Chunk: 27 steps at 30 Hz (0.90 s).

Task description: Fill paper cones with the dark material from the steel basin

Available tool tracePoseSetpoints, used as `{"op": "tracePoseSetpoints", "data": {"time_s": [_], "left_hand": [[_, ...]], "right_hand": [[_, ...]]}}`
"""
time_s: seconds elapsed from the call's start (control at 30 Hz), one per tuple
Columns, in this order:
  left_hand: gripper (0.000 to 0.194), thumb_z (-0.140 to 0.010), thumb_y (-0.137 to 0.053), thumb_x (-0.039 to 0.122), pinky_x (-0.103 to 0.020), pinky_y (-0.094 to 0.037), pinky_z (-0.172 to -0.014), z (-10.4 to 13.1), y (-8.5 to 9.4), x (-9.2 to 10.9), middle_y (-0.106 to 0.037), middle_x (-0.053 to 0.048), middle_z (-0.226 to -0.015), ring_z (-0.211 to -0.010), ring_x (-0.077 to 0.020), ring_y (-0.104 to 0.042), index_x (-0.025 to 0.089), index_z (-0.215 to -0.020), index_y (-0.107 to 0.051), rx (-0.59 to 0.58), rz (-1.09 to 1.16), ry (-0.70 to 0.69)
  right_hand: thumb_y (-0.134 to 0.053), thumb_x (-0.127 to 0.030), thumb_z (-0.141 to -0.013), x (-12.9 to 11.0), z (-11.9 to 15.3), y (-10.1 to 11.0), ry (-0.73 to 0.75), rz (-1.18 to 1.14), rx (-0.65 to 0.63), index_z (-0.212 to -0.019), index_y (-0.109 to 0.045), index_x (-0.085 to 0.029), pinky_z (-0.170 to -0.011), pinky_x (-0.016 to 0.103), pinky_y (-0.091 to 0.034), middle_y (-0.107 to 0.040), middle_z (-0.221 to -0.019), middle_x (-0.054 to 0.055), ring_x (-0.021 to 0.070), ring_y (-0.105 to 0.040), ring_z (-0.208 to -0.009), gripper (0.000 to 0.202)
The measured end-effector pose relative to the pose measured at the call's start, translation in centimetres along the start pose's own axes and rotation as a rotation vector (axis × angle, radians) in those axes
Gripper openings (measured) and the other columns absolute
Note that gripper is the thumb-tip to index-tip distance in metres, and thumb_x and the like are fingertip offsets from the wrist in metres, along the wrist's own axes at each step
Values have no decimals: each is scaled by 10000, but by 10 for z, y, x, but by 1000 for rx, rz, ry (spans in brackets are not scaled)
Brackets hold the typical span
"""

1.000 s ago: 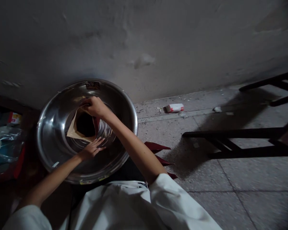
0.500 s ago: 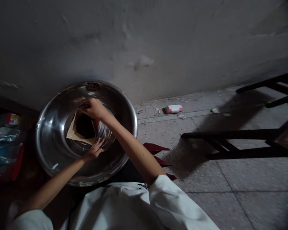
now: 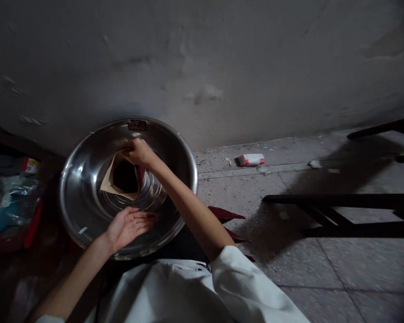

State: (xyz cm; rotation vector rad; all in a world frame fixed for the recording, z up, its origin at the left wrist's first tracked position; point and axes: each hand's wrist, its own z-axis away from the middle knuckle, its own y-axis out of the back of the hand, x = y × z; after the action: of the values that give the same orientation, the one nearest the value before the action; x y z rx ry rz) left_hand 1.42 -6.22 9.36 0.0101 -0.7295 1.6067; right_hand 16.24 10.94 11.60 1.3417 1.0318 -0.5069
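Observation:
A paper bag with a tan inside and a dark red outside stands open in a large steel basin. The inside of the bag is dark, and its contents cannot be made out. My right hand pinches the bag's far right rim. Nearer to me, my left hand hovers over the basin's near side, palm turned up and fingers stretched out, holding nothing and apart from the bag.
Pointed dark red pieces stick out beside my right arm. A red and white carton lies on the floor by the wall. Dark stool legs are at the right. At the left, a red container holds plastic-wrapped things.
My left hand has come away from the bag's near right side toward me and turned its palm up. My right hand keeps hold of the rim. The view has shifted slightly.

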Motion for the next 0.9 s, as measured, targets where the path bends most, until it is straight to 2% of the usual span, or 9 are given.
{"op": "tracePoseSetpoints", "data": {"time_s": [0.1,0.17,0.3,0.4,0.5,0.6,0.67,0.8,0.9], "left_hand": [[501,-932,-471,496,-342,-579,-706,44,-20,18,-739,-185,-1104,-910,-263,-717,108,-1074,-754,-75,-164,-168],[501,-919,-511,546,-313,-541,-614,59,-24,35,-733,-162,-1060,-851,-245,-690,146,-1103,-751,2,-325,-392],[324,-861,-679,376,-311,-528,-765,47,-15,71,-675,-87,-1029,-889,-192,-624,191,-1115,-759,457,-837,-934],[188,-828,-716,220,-395,-492,-951,25,-6,87,-646,-76,-1047,-1001,-222,-586,207,-997,-796,754,-1259,-1166],[81,-827,-741,181,-477,-438,-1053,13,-8,90,-650,-81,-1215,-1178,-297,-503,219,-846,-810,927,-1552,-1243],[104,-809,-786,243,-532,-391,-1123,11,-18,88,-622,-65,-1335,-1312,-346,-417,207,-712,-780,998,-1649,-1314],[151,-844,-751,257,-578,-348,-1157,10,-23,88,-554,-57,-1448,-1409,-374,-339,195,-706,-765,991,-1693,-1348],[159,-888,-648,143,-657,-318,-1146,7,-20,91,-354,-13,-1623,-1533,-413,-129,208,-822,-778,906,-1776,-1347],[112,-854,-711,167,-680,-298,-1145,3,-13,97,-466,-55,-1553,-1526,-429,-156,193,-760,-765,878,-1740,-1387]], "right_hand": [[-571,-135,-884,-1,-1,0,-9,27,7,-1105,-775,-173,-924,254,-499,-767,-1132,75,192,-698,-1043,302],[-575,-129,-879,-2,-1,0,-20,35,13,-1108,-775,-166,-918,256,-503,-769,-1123,78,197,-703,-1034,307],[-567,-128,-880,-4,-2,-2,-34,22,20,-1126,-773,-154,-916,262,-509,-770,-1117,90,213,-709,-1044,322],[-567,-130,-881,-6,-3,-3,-15,47,12,-1121,-778,-161,-921,250,-503,-766,-1133,84,218,-704,-1077,321],[-570,-176,-900,-8,-5,-3,-26,95,3,-1136,-773,-158,-903,253,-505,-764,-1138,99,230,-704,-1081,311],[-569,-193,-906,-9,-6,-4,-56,113,5,-1165,-760,-180,-900,250,-502,-754,-1172,98,227,-694,-1107,322],[-565,-187,-904,-8,-7,-4,-64,109,-7,-1173,-755,-185,-897,247,-503,-748,-1189,101,221,-694,-1101,329],[-552,-211,-919,-6,-8,-5,-41,101,-30,-1174,-754,-180,-891,249,-506,-746,-1188,114,216,-703,-1069,327],[-547,-207,-918,-7,-9,-4,-46,116,-26,-1180,-751,-161,-887,261,-506,-743,-1189,131,224,-704,-1051,336]]}}
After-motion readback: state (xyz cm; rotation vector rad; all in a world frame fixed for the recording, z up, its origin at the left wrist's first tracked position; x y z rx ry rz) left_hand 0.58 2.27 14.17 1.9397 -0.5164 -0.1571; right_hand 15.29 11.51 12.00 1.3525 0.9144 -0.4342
